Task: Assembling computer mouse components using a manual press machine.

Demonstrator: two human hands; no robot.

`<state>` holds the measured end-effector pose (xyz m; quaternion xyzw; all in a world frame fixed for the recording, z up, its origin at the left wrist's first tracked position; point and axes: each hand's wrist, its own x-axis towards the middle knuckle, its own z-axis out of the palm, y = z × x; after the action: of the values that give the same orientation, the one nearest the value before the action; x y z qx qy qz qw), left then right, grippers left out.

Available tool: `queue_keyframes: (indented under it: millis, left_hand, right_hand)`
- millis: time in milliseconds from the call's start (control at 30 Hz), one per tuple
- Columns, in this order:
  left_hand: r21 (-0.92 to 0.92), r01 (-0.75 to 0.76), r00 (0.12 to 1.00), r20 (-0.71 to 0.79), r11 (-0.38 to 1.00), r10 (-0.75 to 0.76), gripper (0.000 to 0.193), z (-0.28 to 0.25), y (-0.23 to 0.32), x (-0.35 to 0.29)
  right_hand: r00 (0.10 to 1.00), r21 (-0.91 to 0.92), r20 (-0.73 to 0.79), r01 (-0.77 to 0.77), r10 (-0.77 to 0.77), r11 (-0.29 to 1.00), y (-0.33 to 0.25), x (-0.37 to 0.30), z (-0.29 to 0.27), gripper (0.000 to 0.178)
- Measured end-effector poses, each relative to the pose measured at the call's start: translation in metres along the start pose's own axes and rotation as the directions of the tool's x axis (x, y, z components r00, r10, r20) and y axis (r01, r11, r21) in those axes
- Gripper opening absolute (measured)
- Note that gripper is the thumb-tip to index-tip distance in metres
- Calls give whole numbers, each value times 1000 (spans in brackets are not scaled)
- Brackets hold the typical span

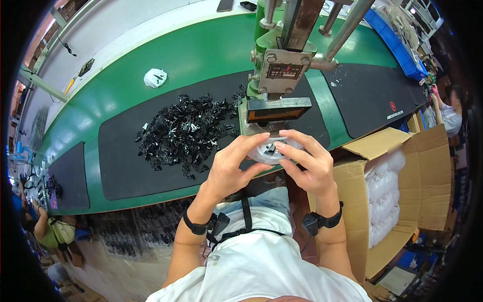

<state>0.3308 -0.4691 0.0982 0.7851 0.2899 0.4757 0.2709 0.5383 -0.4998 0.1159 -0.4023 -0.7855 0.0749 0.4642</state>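
Step in hand, as judged: fitting or checking small black pieces in a white round part [265, 156], held up just in front of the press head [279, 112], near the tabletop's [211, 48] front edge. Left hand [227, 163] pinches the rim between thumb and fingers; right hand [314, 163] grips the opposite side, fingertips reaching over the rim. Next move probably calls for a level two-sided grip, with fingers clear of the head's underside. Room: the press closes off the space ahead; a heap of black pieces [183, 133] crowds the left, with bare black mat [119, 163] beyond it. An open carton [346, 199] stands close at right, its flaps narrowing the right forearm's sideways path.
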Motion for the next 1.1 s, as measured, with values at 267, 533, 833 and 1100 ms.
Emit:
queue_keyframes:
  millis: [267,533,833,1100]
  left_hand:
    - [27,43,999,8,999,-43,61,4,15,-4]
    - [-29,13,1000,-15,999,-14,62,2,12,-14]
    - [44,-159,970,-181,986,165,64,13,12,-28]
    - [95,-92,981,-164,991,107,64,15,17,-31]
  right_hand:
    - [998,8,7,65,-65,998,4,-4,-3,39]
    - [997,141,-78,15,-4,990,-11,-6,3,37]
    - [950,297,-168,-205,262,933,-36,-15,12,30]
    - [976,-18,-84,-203,201,979,-51,-6,8,37]
